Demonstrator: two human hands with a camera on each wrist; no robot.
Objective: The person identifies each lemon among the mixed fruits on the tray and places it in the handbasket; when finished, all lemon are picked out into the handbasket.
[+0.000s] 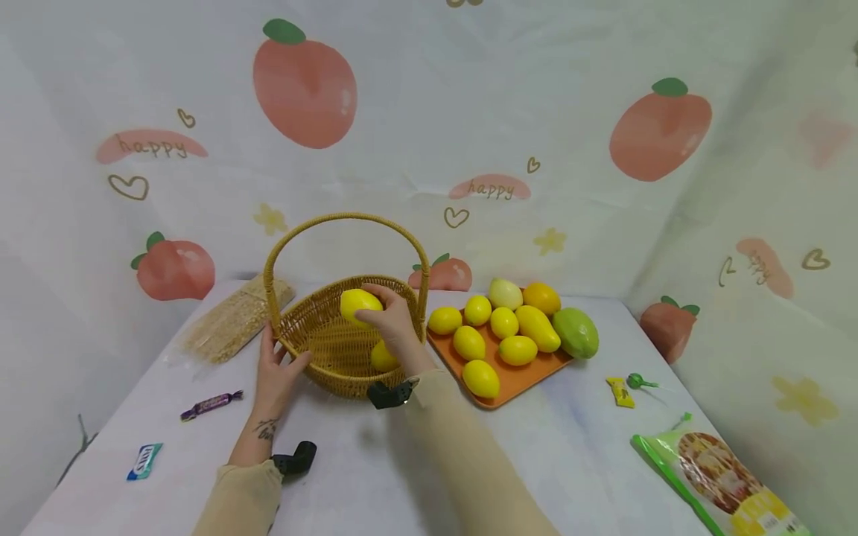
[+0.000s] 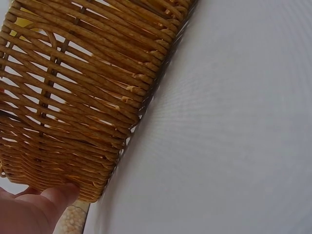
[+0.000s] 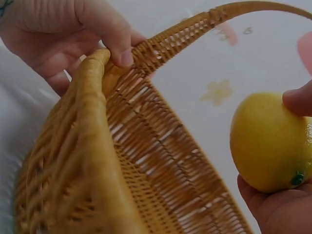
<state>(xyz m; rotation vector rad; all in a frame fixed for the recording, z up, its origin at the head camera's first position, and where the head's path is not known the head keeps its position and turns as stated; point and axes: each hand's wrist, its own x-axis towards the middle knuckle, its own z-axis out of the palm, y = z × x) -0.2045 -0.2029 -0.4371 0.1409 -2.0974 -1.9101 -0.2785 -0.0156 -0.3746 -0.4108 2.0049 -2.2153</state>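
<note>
A lemon is pinched between the thumb and fingers of my right hand, above the opening of a wicker basket with a tall arched handle. My left hand grips the basket's left side near the foot of the handle; in the right wrist view its thumb lies over the rim. Another lemon lies inside the basket on the right, partly hidden by my right hand. The left wrist view shows the basket's woven outer wall close up.
An orange tray to the right bears several lemons, a mango, an orange and a green fruit. A grainy pack lies behind left; sweets lie at both sides. A green-edged bag is front right.
</note>
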